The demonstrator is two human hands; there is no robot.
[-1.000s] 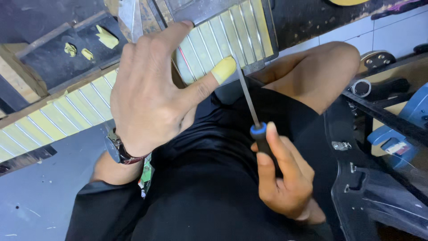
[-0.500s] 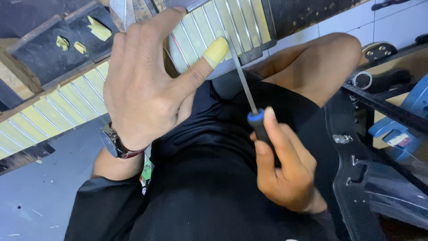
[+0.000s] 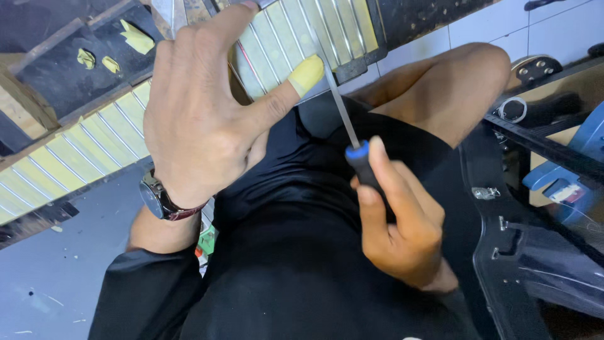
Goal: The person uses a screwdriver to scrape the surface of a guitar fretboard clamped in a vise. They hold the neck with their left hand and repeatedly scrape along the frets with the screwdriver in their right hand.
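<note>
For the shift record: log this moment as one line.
left hand: spread on slatted panel, yellow thumb cot | right hand: grips screwdriver, shaft towards panel edge | person seated

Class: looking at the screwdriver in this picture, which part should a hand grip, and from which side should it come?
Grip the screwdriver by its thick black handle with the blue collar, coming from below, as the right hand does. The thin bare shaft slants up toward the slatted panel, so only the handle end is free.
</note>
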